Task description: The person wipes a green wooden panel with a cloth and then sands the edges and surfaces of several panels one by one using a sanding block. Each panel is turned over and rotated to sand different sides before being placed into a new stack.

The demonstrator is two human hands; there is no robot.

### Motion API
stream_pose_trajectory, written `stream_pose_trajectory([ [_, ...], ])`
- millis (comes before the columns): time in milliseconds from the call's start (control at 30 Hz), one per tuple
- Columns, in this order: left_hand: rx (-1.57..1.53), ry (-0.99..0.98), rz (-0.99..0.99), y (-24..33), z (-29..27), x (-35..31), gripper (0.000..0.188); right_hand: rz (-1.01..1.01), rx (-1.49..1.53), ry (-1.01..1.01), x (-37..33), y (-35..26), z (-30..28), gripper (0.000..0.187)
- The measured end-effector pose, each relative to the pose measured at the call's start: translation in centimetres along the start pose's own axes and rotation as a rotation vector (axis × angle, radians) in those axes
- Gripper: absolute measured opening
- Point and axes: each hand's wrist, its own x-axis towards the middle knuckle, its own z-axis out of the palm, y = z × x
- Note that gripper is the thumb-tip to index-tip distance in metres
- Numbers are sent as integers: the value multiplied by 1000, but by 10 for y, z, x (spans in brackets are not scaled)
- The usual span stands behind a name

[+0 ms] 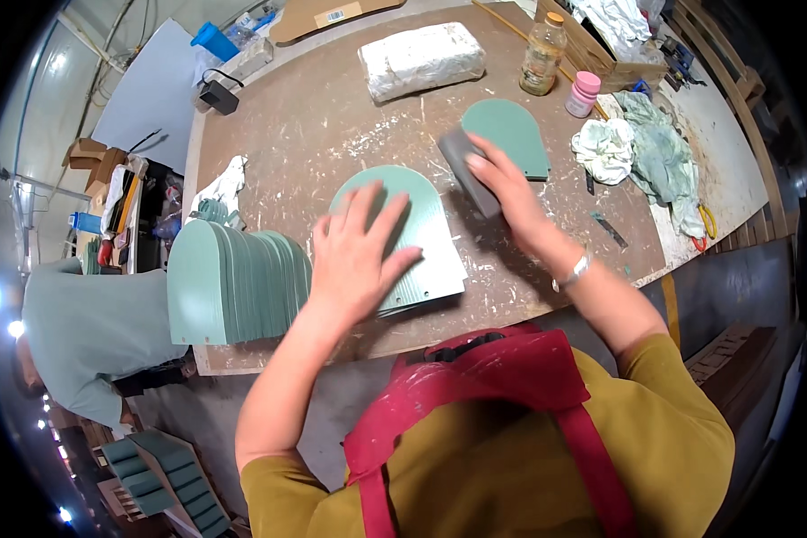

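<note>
My left hand (357, 255) lies with spread fingers on a green round-topped panel (426, 242), which rests on the table in front of me with at least one more beneath it. In my right hand (511, 193) is a dark grey sanding block (468, 172), held tilted just right of that panel. Beyond the block lies another green panel (507, 130), partly hidden by my fingers. To the left of my left hand stands a long row of similar green panels (233, 282), on edge and packed together.
A white wrapped bundle (423, 61) lies at the table's far side. A jar with an orange lid (543, 54), a pink bottle (583, 94), rags (650, 148) and scissors (707, 224) sit to the right. A black adapter (220, 96) is far left. Another person (99, 332) bends at left.
</note>
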Motion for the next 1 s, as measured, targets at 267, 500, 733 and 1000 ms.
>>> stream_pose_trajectory([
  [267, 8, -73, -60, -10, 22, 12, 52, -561, -1035, -325, -20, 12, -45, 58],
  [500, 24, -40, -23, -12, 26, 16, 50, -634, -954, -151, 6, -4, 7, 54],
  [733, -12, 22, -38, -17, 30, 12, 50, -595, -1199, -228, -67, 19, -57, 57],
  [1000, 0, 36, -8, -19, 30, 11, 48, -675, -1069, -153, -56, 14, -2, 56],
])
